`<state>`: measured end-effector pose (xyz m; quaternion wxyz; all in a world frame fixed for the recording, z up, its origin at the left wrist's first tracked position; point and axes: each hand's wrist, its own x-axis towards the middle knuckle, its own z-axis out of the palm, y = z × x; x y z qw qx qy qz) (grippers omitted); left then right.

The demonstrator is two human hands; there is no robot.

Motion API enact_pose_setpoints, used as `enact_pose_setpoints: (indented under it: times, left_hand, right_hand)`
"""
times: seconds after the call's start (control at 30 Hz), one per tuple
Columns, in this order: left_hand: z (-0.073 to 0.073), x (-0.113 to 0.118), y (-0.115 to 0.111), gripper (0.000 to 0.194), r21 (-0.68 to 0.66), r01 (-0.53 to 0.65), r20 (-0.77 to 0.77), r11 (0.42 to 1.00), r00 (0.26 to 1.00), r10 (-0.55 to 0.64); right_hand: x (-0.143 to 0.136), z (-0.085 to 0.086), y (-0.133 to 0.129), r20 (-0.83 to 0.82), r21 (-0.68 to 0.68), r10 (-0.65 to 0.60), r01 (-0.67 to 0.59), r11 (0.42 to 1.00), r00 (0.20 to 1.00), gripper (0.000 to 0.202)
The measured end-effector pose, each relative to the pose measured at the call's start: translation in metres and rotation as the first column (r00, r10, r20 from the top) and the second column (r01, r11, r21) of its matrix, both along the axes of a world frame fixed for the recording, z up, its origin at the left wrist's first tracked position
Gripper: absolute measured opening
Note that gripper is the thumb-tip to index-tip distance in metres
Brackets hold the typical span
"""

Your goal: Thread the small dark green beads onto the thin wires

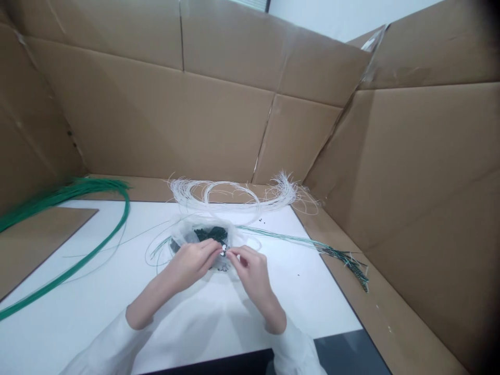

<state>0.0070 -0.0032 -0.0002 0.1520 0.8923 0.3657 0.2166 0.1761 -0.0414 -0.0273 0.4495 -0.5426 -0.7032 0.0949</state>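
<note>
Both hands meet over a clear plastic bag (180, 229) that holds small dark green pieces (213, 233). My left hand (195, 261) is closed in a pinch, its fingertips at a tiny black-and-white item (224, 250). Close beside it, my right hand (250, 265) pinches too, thumb against forefinger, at the same spot. What exactly each hand grips is too small to make out. Thin green wires (281, 237) run from the bag to the right and end in a bundle with dark pieces on it (351, 265).
Coiled white wires (234, 205) lie at the back of the white table (250, 323). A thick bundle of green wires (97, 252) curves along the left, over a cardboard sheet (35, 239). Cardboard walls (156, 114) stand around the back and sides.
</note>
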Motion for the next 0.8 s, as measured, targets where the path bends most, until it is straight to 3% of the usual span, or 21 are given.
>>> enact_pose_setpoints:
  times: [0.1,0.17,0.23,0.3,0.4,0.5,0.57,0.67,0.8]
  left_hand:
    - [-0.003,-0.006,0.019,0.028,-0.079,-0.129,0.16,0.989,0.977,0.14]
    - [-0.002,-0.007,0.033,0.027,-0.229,-0.19,0.323,0.955,0.911,0.258]
    - [0.0,-0.005,0.043,0.026,-0.444,-0.153,0.491,0.883,0.783,0.382]
    - [0.001,0.0,0.049,0.027,-0.62,-0.029,0.585,0.784,0.649,0.486]
    - [0.001,0.01,0.051,0.029,-0.727,0.132,0.63,0.674,0.52,0.577]
    - [0.004,0.018,0.049,0.029,-0.744,0.24,0.654,0.624,0.453,0.606]
    - [0.01,0.02,0.047,0.026,-0.73,0.287,0.677,0.62,0.425,0.601]
    - [0.025,0.018,0.043,0.02,-0.689,0.363,0.723,0.627,0.394,0.567]
    - [0.045,0.014,0.035,0.014,-0.593,0.435,0.797,0.678,0.44,0.414]
  right_hand:
    - [0.017,-0.001,0.027,0.267,0.001,-0.025,0.026,1.0,0.963,0.011]
    - [0.025,0.0,0.047,0.477,-0.018,-0.045,0.061,0.998,0.878,0.017]
    - [0.03,0.004,0.062,0.588,-0.099,-0.019,0.095,0.991,0.809,0.012]
    - [0.034,0.009,0.07,0.603,-0.131,-0.007,0.108,0.985,0.798,0.013]
    - [0.039,0.02,0.067,0.485,-0.047,-0.039,0.071,0.996,0.874,0.018]
    - [0.042,0.036,0.06,0.219,0.049,-0.016,0.005,0.999,0.976,0.019]
    - [0.04,0.047,0.057,0.006,0.043,0.031,-0.031,0.999,1.0,0.019]
    - [0.033,0.06,0.056,-0.258,-0.007,0.098,-0.104,0.995,0.961,0.018]
    - [0.023,0.071,0.056,-0.355,-0.025,0.154,-0.174,0.984,0.922,0.018]
